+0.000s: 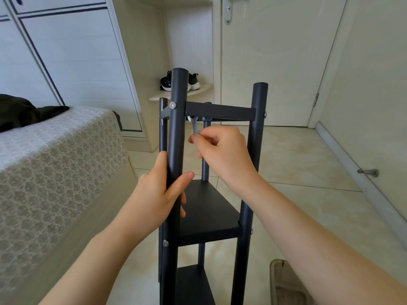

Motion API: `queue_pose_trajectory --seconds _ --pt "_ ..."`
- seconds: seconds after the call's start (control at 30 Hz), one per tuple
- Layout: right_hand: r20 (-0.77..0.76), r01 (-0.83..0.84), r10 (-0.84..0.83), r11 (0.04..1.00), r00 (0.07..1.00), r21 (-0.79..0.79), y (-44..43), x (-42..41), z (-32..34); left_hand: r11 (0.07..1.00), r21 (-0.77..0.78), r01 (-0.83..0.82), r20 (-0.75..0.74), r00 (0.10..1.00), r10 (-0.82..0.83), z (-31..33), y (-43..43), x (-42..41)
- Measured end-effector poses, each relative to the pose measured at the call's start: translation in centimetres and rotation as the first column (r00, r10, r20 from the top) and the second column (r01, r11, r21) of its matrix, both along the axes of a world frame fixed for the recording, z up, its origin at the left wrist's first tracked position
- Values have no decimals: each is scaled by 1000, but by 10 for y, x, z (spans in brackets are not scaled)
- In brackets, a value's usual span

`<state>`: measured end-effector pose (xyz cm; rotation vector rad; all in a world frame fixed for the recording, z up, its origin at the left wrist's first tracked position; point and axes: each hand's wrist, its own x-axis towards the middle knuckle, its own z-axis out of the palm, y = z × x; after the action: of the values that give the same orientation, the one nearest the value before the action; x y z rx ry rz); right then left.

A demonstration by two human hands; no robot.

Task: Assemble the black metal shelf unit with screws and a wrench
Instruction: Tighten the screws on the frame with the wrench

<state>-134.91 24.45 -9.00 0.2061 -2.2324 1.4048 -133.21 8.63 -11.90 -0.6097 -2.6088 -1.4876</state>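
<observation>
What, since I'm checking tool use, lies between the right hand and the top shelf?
Head view: a grey wrench, pinched by the right hand, reaches under the top shelf.

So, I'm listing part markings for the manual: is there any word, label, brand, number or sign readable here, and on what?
No text can be read in this view.
black shelf unit: plain posts and boards, no label or number showing.
wrench: no marking visible.
sneakers: a pale mark on the side, too small to read as a brand.
</observation>
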Motion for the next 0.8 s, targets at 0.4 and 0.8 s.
queue_pose_trajectory --seconds 0.4,0.8 --pt "-108 21 -18 999 994 27 -12 -7 3 1000 -6 -4 -15 1000 4 -3 -9 -3" --pt "-249 107 -89 993 964 58 -22 -15 -11 999 -38 18 -15 1000 -19 -1 -14 -4"
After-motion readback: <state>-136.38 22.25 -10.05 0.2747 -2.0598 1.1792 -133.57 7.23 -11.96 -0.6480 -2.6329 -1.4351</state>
